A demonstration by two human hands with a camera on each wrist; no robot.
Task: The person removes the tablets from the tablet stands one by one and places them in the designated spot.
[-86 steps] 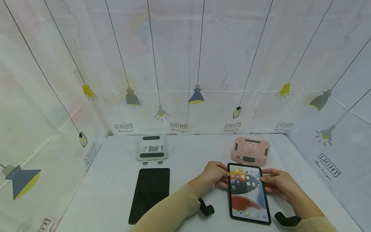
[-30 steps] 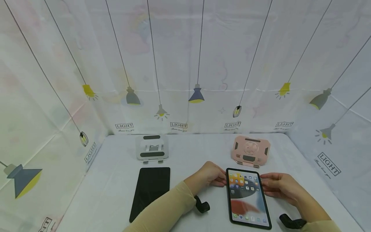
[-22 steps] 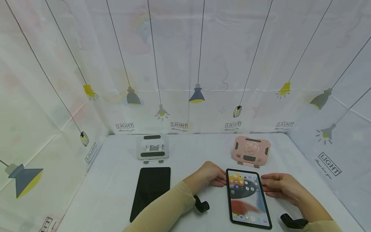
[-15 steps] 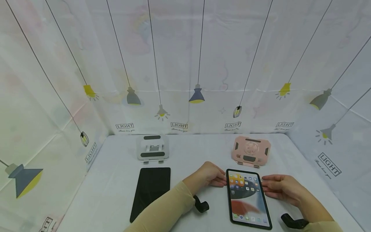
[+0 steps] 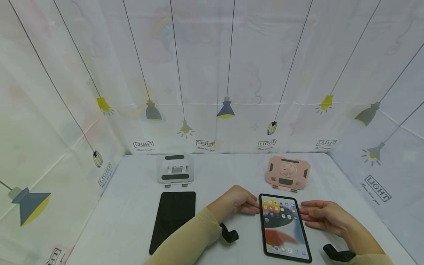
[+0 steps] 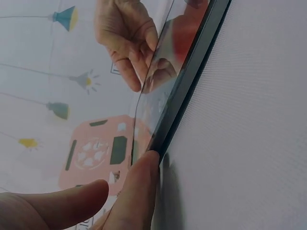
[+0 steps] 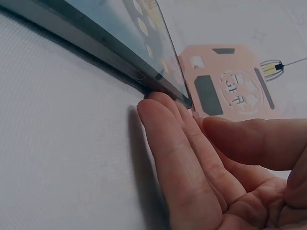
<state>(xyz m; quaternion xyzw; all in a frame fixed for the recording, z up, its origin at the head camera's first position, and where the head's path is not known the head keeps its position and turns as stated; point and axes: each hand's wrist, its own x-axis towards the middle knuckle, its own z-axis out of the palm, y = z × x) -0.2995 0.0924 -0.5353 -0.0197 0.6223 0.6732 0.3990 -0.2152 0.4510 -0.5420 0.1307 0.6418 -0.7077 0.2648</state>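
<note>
A tablet [image 5: 285, 230] with a lit screen of app icons and a dark rim lies face up on the white cloth, front right. My left hand [image 5: 239, 201] is at its left side; in the left wrist view one fingertip [image 6: 152, 160] meets the dark edge while the thumb stands apart. On the opposite side, my right hand [image 5: 328, 217] has its fingers nearly straight, fingertips [image 7: 158, 103] right at the tablet's edge, thumb lifted away. Neither hand grips it. Directly behind the tablet stands a pink tablet stand [image 5: 287, 173] with dark pads.
A second tablet [image 5: 172, 221], black-screened, lies to the left, its lower right partly behind my left sleeve. Behind it is a pale grey stand [image 5: 175, 170] with dark pads. Wrist cameras [image 5: 229, 234] sit under both forearms. A lamp-patterned sheet [image 5: 212, 73] walls off the back.
Earlier both hands held the lit tablet higher up, overlapping the pink stand's base. It has since come toward me, and the grip has loosened. The right hand has drawn slightly rightward.
</note>
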